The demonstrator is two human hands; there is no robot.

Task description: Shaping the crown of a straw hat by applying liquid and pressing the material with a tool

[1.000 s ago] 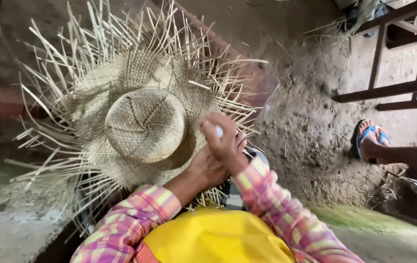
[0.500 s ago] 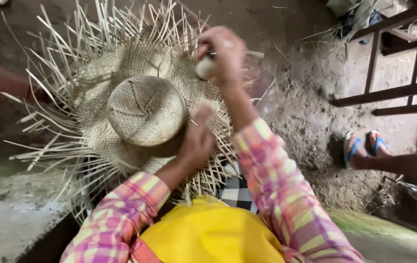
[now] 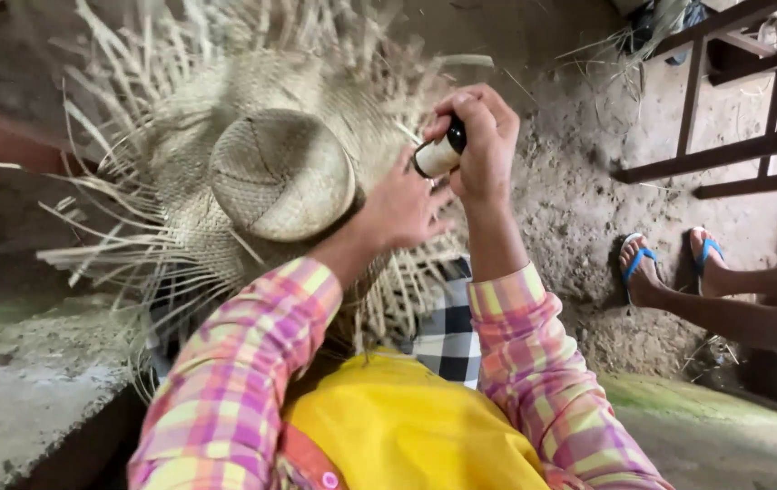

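Gripping a small pale cylinder with a dark end (image 3: pixel 438 154), the right hand (image 3: pixel 484 145) is closed around it above the brim of the unfinished straw hat (image 3: pixel 280 177). Half a second back it was higher on the brim; it has drawn nearer the left hand (image 3: pixel 402 204), which rests flat and empty on the brim, fingers spread. Judged: pressing the weave continues. Hat: 1 domed crown, loose strands fanning out, nothing inside. Beyond: dirt floor (image 3: pixel 579 200), 2 sandalled feet (image 3: pixel 670 263), wooden frame (image 3: pixel 724 154).
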